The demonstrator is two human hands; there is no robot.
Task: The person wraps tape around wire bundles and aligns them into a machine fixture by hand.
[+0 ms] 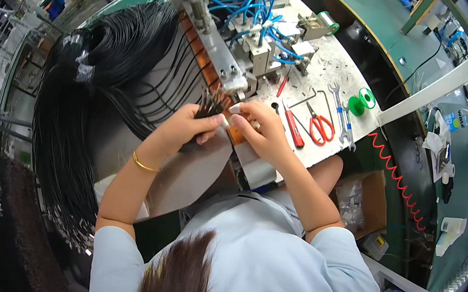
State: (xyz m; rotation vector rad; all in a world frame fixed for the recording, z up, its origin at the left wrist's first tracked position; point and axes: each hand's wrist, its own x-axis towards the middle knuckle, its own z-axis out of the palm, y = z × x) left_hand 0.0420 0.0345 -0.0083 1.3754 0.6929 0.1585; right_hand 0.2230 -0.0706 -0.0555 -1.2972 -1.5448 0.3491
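My left hand (192,126) is closed around a small bunch of black cables (208,106), whose brownish ends stick up above the fingers. Close beside it, my right hand (263,127) has thumb and forefinger drawn together near those ends; whatever is between them is too small to make out. White covers show on some fingertips. Just beyond both hands stands a metal machine head (234,78) along a copper-coloured strip (200,53), over which single black cables are laid. These cables run back to a large tied black cable bundle (136,33) on the left.
Blue air hoses (258,7) feed the machine. To the right on the white plate lie red-handled pliers (321,131), a red-handled tool (295,131), hex keys (325,102), wrenches (341,116) and a green spool (357,105). A cardboard box (373,200) stands low on the right.
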